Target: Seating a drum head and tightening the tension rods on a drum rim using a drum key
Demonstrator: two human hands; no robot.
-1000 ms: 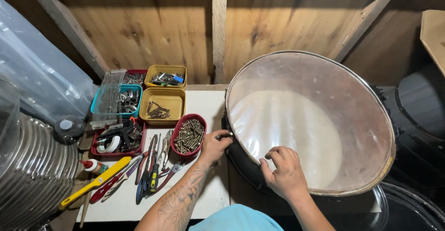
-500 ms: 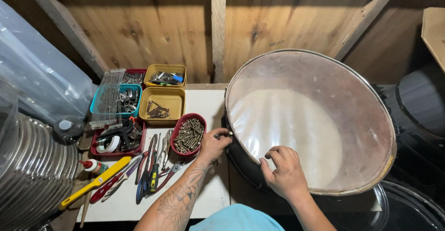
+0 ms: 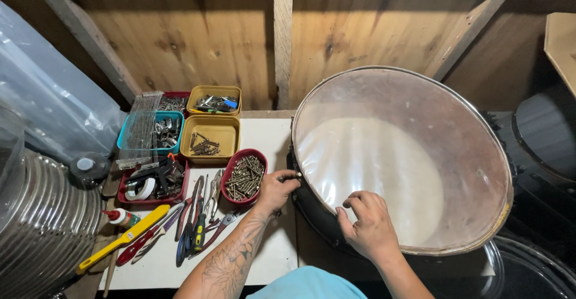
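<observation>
A large drum [image 3: 420,119] with a clear, whitish skin and a metal hoop lies tilted on the white bench [image 3: 264,131]. My left hand [image 3: 276,190] pinches something small at the drum's left rim, fingers closed at a fitting on the black shell. On the near rim rests my right hand [image 3: 369,227], fingers curled over the hoop and onto the skin. What the left fingers hold is too small to tell.
A round red bowl of screws [image 3: 243,176] sits just left of my left hand. Yellow [image 3: 210,132], blue [image 3: 159,132] and red [image 3: 153,182] trays hold hardware. Pliers and screwdrivers [image 3: 198,215] lie on the bench. A ribbed metal shell [image 3: 42,221] stands at left, dark drums [image 3: 540,149] at right.
Both hands stay at the drum's rim. The left fingers have shifted slightly along the left edge; the drum has barely moved.
</observation>
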